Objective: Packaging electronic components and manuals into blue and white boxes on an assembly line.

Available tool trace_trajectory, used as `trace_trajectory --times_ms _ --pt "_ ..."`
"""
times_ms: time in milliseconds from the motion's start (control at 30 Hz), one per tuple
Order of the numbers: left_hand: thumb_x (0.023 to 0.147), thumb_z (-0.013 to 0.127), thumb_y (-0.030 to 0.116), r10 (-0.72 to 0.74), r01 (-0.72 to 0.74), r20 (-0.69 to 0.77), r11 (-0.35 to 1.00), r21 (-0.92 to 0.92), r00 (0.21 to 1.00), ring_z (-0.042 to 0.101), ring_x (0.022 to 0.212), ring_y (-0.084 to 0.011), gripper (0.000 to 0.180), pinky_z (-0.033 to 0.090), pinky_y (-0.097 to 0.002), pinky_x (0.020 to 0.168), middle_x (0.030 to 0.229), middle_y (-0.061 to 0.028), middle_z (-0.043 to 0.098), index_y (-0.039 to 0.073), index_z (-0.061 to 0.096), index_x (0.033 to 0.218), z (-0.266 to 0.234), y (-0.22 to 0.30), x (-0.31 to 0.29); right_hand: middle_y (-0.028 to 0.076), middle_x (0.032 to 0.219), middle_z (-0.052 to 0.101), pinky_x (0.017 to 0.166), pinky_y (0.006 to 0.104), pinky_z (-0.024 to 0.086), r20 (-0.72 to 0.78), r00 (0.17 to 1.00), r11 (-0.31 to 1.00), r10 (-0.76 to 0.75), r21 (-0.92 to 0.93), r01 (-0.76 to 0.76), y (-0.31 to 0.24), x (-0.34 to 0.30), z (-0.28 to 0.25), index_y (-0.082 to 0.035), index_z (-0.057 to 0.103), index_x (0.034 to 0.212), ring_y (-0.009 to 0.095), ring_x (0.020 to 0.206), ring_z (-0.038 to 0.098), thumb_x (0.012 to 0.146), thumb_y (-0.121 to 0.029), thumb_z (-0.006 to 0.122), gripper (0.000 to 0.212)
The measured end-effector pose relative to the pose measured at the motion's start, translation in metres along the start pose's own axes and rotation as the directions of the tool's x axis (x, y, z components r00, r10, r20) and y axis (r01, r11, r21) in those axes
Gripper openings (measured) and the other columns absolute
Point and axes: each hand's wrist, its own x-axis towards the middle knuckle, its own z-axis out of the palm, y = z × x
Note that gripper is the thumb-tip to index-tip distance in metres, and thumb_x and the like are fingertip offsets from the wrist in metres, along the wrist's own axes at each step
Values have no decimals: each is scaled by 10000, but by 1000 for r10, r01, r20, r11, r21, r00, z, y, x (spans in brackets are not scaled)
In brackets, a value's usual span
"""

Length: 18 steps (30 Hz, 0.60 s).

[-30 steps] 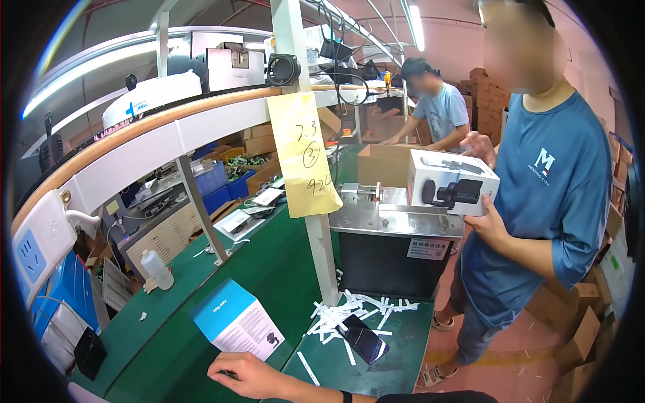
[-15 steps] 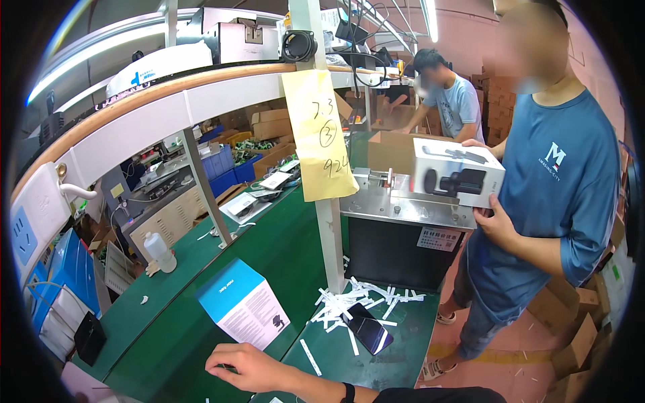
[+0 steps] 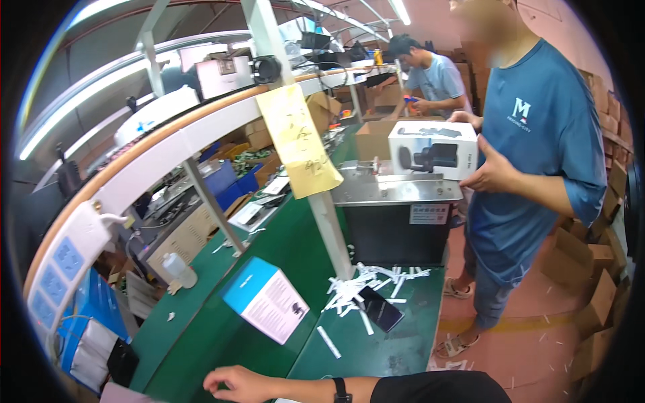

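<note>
My right hand (image 3: 238, 385), with a black band (image 3: 341, 391) on the wrist, reaches in from the lower right over the green work surface. Its fingers are loosely curved and apart, and nothing shows in them. Nearest to it is a blue and white carton (image 3: 267, 300), standing just beyond and not touched. A dark phone-like slab (image 3: 381, 309) lies among white paper strips (image 3: 346, 294) to the right. My left hand is out of the picture. Across the metal-topped machine (image 3: 396, 191), a person in a blue shirt has both hands at a white printed box (image 3: 433, 149).
A post with a yellow paper (image 3: 299, 141) rises between me and the machine. A shelf with sockets (image 3: 67, 258) runs along the left. A plastic bottle (image 3: 179, 270) stands on the far ledge. Brown cartons (image 3: 571, 258) lie at the right; another person works farther back.
The view has shifted and tilted. The person in blue has lowered the white box onto the machine's top, and one of their hands has opened beside it. My right hand keeps its loose curve.
</note>
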Motion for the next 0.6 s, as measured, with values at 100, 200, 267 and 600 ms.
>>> trace_trajectory --times_ms 100,200,267,600 --pt "938 625 315 -103 173 282 956 -237 954 576 1139 -414 600 487 -500 939 1290 -296 538 -39 423 1379 32 -23 13 87 1170 619 770 320 502 -11 991 989 136 57 -136 6 40 31 -99 528 1357 157 920 606 865 -231 744 554" --pt "949 619 333 -108 368 519 824 -430 848 565 1175 -416 639 483 -504 960 1334 -298 522 -32 398 1425 69 -61 34 163 1299 568 852 361 518 -99 993 995 -66 63 73 65 100 93 -126 437 1481 227 931 636 821 -317 789 771" --pt "901 687 381 -109 371 417 689 -623 902 404 1368 -444 843 380 -544 1090 1492 -314 377 -31 281 1513 116 56 -27 192 1133 677 900 369 516 152 950 957 273 58 -285 69 110 78 21 594 1306 273 988 662 783 -288 800 641" --pt "818 609 -40 -172 -136 -203 337 -932 964 599 1126 -238 241 485 -351 970 1274 -140 625 16 680 1042 164 65 -42 127 1014 717 878 332 529 -74 978 963 -193 178 204 80 95 75 7 723 952 224 961 670 783 170 604 264"
